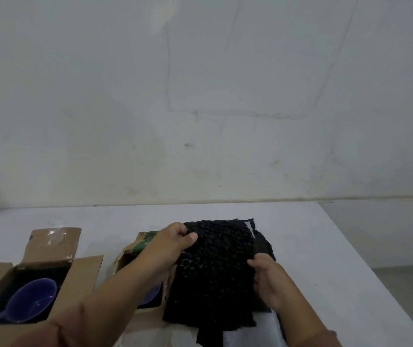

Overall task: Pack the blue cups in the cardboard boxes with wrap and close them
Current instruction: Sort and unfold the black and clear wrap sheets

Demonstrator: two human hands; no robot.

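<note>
- My left hand pinches the wrap at its far left corner, thumb on the face towards me and fingers curled over the edge.
- My right hand grips the right edge of the wrap about midway down, fingers curled round it.
- The wrap is a black, bubbly sheet, matt and dark all over. It is held up between my hands, and its ragged near edge hangs down to the table.
- More black wrap shows behind it on the right. A pale, glossy sheet lies under its near end.
- The left box sits at the near left of the table, its flaps standing open. It is brown cardboard, with clear tape on the far flap.
- A cup lies in that box on dark lining. It is deep blue and glossy, tilted with its mouth towards me and its handle to the near left.
- The second box is just left of the wrap, partly behind my left arm. Its far flap is torn and has green print.
- A second cup is inside it; only a blue sliver shows beside my forearm.
- A plain grey wall rises behind the table.
</note>
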